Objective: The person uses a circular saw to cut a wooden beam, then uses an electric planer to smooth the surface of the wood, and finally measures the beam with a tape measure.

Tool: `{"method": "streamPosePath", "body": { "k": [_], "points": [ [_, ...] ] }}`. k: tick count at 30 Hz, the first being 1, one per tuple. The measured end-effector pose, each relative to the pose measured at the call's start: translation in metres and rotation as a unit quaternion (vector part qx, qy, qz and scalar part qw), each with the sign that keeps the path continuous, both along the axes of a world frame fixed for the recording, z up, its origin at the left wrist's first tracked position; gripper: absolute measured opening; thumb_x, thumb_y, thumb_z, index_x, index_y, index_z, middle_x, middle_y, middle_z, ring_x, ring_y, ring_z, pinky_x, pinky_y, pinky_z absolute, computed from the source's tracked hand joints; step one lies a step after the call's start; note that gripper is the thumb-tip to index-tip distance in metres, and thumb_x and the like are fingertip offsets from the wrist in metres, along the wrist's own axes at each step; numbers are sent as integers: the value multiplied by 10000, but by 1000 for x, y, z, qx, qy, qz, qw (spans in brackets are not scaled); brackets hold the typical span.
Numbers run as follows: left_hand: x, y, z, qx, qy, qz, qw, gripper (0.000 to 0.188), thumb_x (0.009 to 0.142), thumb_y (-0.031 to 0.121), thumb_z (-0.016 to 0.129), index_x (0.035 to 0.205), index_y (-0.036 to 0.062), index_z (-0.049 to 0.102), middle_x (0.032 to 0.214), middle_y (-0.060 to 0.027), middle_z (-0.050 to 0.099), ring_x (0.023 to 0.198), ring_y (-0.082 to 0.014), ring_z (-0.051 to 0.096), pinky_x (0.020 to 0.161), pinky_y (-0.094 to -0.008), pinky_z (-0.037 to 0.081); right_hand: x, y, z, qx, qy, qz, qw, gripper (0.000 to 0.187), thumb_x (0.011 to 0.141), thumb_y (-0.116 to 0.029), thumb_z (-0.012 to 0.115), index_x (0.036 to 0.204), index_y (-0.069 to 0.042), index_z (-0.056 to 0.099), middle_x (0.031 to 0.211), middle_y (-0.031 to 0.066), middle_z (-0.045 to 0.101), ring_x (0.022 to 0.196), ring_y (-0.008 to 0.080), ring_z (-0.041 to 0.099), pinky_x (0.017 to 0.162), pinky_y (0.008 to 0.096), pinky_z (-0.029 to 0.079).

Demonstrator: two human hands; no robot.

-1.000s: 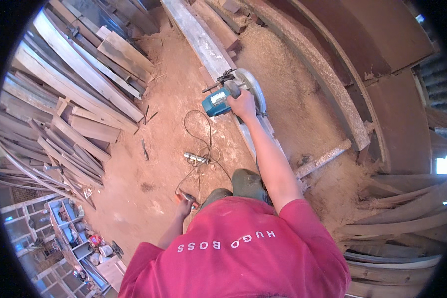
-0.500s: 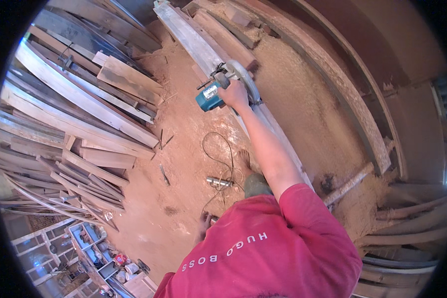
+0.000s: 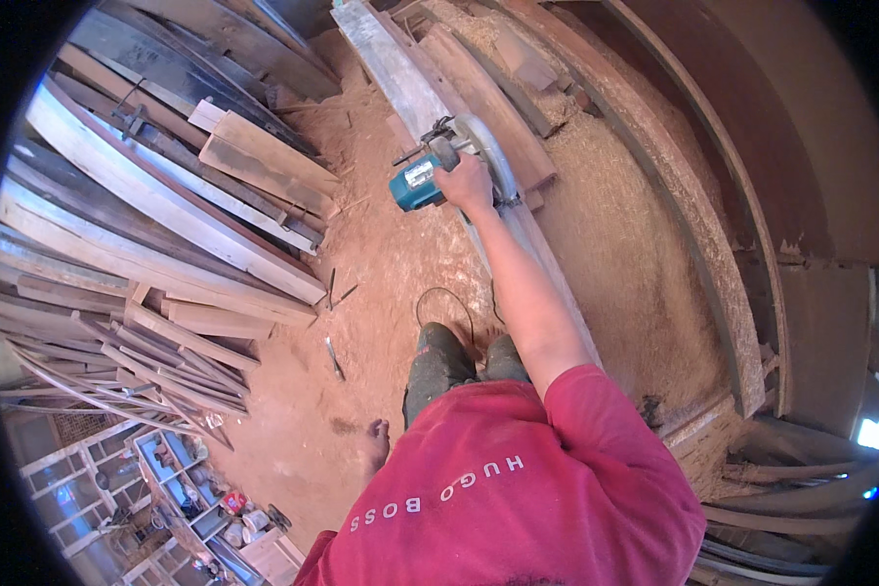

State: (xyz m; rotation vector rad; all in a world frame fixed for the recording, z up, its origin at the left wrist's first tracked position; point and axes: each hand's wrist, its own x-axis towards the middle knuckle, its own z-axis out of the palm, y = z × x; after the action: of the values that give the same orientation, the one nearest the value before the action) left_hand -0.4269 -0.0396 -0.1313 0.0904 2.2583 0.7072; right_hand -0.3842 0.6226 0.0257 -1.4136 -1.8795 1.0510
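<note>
My right hand (image 3: 467,184) is wrapped round the rear handle of a circular saw (image 3: 418,185) with a teal motor housing and a rounded grey guard. The saw rests on a long pale plank (image 3: 386,63), which runs from the far edge down past my right forearm. The blade is hidden from this view. Low on my left side hangs my left hand (image 3: 377,436), small and partly covered by my body. Its fingers look loosely apart, and nothing shows in them. A looped cord (image 3: 446,290) lies by my legs.
Stacked boards (image 3: 176,230) fill the left side. Thin dark tools (image 3: 334,358) lie on the dusty floor. A divided blue tray (image 3: 161,467) with small items stands at lower left. Brown planks (image 3: 488,103) and a long curved beam (image 3: 698,210) lie right of the saw, among sawdust.
My left hand has moved left, away from a shiny metal piece near it. My legs now show and cover part of the cord. The saw has hardly shifted along the plank.
</note>
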Motion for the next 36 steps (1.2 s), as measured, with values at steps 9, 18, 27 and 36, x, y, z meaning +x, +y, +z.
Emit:
{"method": "streamPosePath", "body": {
  "k": [9, 18, 27, 36],
  "points": [
    [-100, 116, -36, 20, -80, -127, 988, 534, 938, 378, 612, 1278, -31, 565, 925, -130, 683, 776, -190, 629, 704, -331, 517, -51, 49, -2, 3, -5, -15, 1000, 418, 723, -319, 664, 1000, -9, 702, 917, 275, 681, 926, 420, 660, 845, 484, 521],
    [-231, 270, 22, 95, -24, -105, 990, 513, 944, 369, 615, 1279, -18, 573, 969, -141, 682, 824, -188, 640, 737, -313, 510, -114, 90, 13, -16, 7, -17, 1000, 382, 726, -299, 691, 962, 1, 691, 936, 260, 687, 929, 407, 664, 843, 491, 522],
    [-288, 259, 22, 62, -50, -109, 991, 467, 939, 318, 641, 1242, -32, 575, 806, -57, 619, 696, -118, 561, 600, -273, 449, -181, 143, 12, -20, -11, -11, 1000, 382, 725, -292, 689, 979, -6, 697, 937, 261, 687, 928, 400, 668, 853, 477, 527],
    [-332, 231, -6, 44, -48, -89, 994, 520, 911, 350, 676, 1212, -64, 581, 761, -82, 638, 641, -128, 575, 535, -297, 446, -248, 208, 7, -21, -17, -10, 1000, 454, 710, -309, 690, 1047, -5, 694, 945, 283, 678, 956, 422, 655, 868, 476, 517]
  ]
}}
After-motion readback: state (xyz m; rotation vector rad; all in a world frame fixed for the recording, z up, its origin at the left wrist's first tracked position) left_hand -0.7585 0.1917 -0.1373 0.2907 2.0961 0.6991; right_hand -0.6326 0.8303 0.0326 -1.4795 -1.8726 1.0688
